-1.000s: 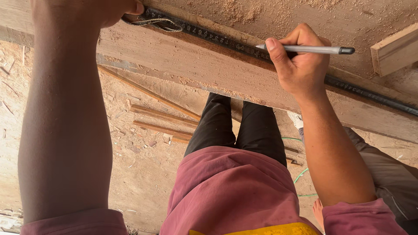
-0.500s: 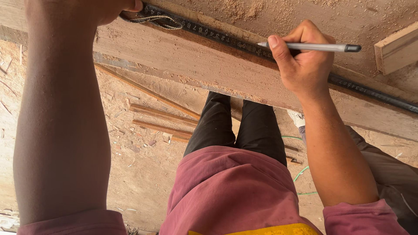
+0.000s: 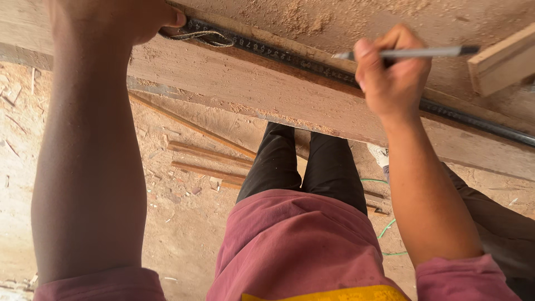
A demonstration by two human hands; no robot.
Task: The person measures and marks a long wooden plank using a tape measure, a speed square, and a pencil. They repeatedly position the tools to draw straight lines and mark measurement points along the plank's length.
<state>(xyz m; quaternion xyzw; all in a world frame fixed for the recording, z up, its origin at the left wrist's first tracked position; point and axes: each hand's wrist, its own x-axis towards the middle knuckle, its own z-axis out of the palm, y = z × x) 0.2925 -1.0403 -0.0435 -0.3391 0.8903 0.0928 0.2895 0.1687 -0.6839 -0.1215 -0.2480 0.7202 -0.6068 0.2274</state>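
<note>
Head view: the right hand [image 3: 393, 75] is clamped on a pen [image 3: 412, 53], tip at 9 o'clock, just above the black ruler [image 3: 312, 64] lying along the plank [image 3: 251, 89]. The left hand [image 3: 120, 17] presses the ruler's end at 11 o'clock, fingers together. Sawdust floor [image 3: 184, 223] lies open below the plank's near edge.

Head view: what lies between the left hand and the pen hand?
Head view: between left hand and right hand runs the dark ruler on the sawdusty plank; nothing else.
</note>
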